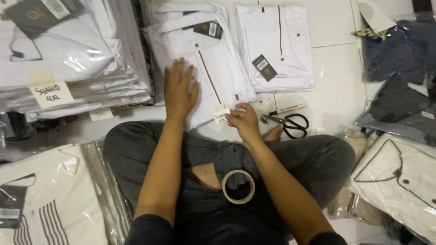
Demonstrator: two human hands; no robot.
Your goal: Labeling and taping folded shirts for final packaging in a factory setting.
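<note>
I sit cross-legged on a white tiled floor. My left hand [178, 88] lies flat, fingers spread, on a folded white shirt [206, 63] with a brown stripe. My right hand [244, 120] pinches a small paper label [221, 114] at the shirt's near corner. A roll of tape [238, 186] rests on my lap. A second folded white shirt [277, 43] lies just to the right of the first.
Black scissors [290, 123] and a marker pen [288, 109] lie on the floor by my right hand. Stacks of bagged white shirts [68, 59] stand at the left, bagged cream garments [399, 181] and dark ones [399, 50] at the right, striped ones [50, 208] near left.
</note>
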